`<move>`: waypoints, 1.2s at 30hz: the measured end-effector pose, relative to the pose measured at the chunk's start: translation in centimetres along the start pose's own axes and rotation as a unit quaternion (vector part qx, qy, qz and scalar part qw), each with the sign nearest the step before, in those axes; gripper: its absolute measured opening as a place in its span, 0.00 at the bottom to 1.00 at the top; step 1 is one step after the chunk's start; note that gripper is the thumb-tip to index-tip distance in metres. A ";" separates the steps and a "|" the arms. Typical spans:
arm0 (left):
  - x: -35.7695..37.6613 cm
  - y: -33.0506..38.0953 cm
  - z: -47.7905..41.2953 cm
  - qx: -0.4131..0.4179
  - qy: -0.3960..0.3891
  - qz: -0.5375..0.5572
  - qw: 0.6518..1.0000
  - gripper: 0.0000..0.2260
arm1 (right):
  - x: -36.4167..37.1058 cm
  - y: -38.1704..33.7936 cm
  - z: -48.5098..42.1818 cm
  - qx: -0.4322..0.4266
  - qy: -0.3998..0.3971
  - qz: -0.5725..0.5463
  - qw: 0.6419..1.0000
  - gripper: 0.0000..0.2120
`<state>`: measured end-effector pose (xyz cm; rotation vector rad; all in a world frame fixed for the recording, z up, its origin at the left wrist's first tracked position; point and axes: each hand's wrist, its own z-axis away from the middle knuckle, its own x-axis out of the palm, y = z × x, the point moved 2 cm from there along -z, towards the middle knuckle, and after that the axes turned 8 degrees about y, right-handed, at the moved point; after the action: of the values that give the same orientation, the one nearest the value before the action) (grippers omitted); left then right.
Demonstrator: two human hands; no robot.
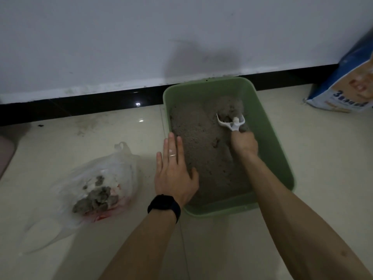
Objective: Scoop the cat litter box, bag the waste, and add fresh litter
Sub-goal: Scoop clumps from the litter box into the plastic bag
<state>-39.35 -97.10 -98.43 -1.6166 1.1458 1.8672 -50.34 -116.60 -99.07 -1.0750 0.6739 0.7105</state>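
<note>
A green litter box stands on the tiled floor against the wall, filled with grey litter. My right hand grips the handle of a white scoop, whose head is dug into a clump at the box's far right. My left hand lies flat with fingers spread over the box's left rim, holding nothing. To the left on the floor, a translucent white plastic bag lies open with several grey waste clumps inside.
A blue and beige litter bag leans against the wall at the far right. A black baseboard runs along the wall behind the box. Pale floor tiles surround everything.
</note>
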 end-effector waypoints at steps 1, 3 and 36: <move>0.0 0.0 0.1 0.000 0.002 0.002 1.000 0.41 | -0.1 0.2 0.2 0.000 0.004 0.007 1.000 0.34; 0.1 0.1 0.1 0.003 0.005 0.010 1.000 0.42 | -0.6 0.9 0.9 -0.007 0.027 0.011 1.000 0.35; -5.3 -4.9 1.2 0.193 -0.205 -0.081 0.956 0.51 | -5.2 9.0 18.0 -0.121 0.079 -0.066 0.987 0.15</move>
<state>-35.10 -92.30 -94.90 -1.0154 1.0715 1.6435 -57.98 -97.99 -93.92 -1.3984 0.6548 0.6068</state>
